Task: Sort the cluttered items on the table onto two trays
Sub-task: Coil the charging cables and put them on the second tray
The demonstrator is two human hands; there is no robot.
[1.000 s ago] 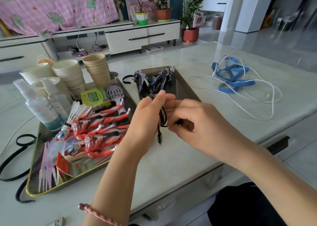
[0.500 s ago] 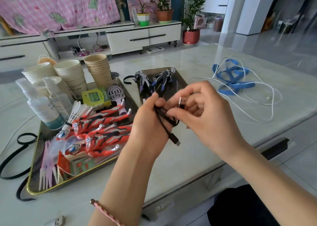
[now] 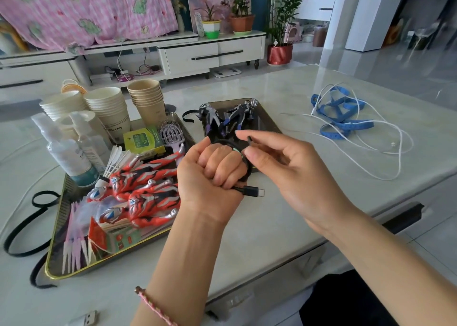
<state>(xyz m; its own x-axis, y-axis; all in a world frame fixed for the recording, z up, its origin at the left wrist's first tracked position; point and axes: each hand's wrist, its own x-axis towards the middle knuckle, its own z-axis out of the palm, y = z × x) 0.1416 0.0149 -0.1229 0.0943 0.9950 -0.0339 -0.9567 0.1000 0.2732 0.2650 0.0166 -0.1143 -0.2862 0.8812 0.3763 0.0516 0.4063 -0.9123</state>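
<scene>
Black webbing strap (image 3: 22,229) curls on the pale stone table (image 3: 284,231) at the far left, partly tucked under the gold-rimmed mirrored tray (image 3: 53,268). The tray's near corner lies close to the table's front edge. A silver USB plug (image 3: 86,319) is cut off by the bottom of the view.

The tray is packed with clear spray bottles (image 3: 66,152), a green box (image 3: 143,140) with print too small to read, a lilac hairbrush (image 3: 170,134) and red-and-silver toy figures (image 3: 148,189). Stacked paper cups (image 3: 108,108) stand at its far end. One reads "LIFE", and the letters before it are unclear.

In the middle, above bare tabletop, the left hand (image 3: 212,177) is clenched around a coiled black cable (image 3: 248,169), most of it hidden inside the fist. One metal plug juts out below the little finger. The right hand (image 3: 291,172) pinches the cable's other end between thumb and forefinger, its other fingers loose.

Behind the hands lies a smaller dark metal tray (image 3: 254,101), largely blocked by them, holding two purple-and-black toy figures (image 3: 237,117).

To the right, a thin white cable (image 3: 395,137) sprawls over a blue printed tape (image 3: 346,125), well apart from the trays, with open surface around them.
</scene>
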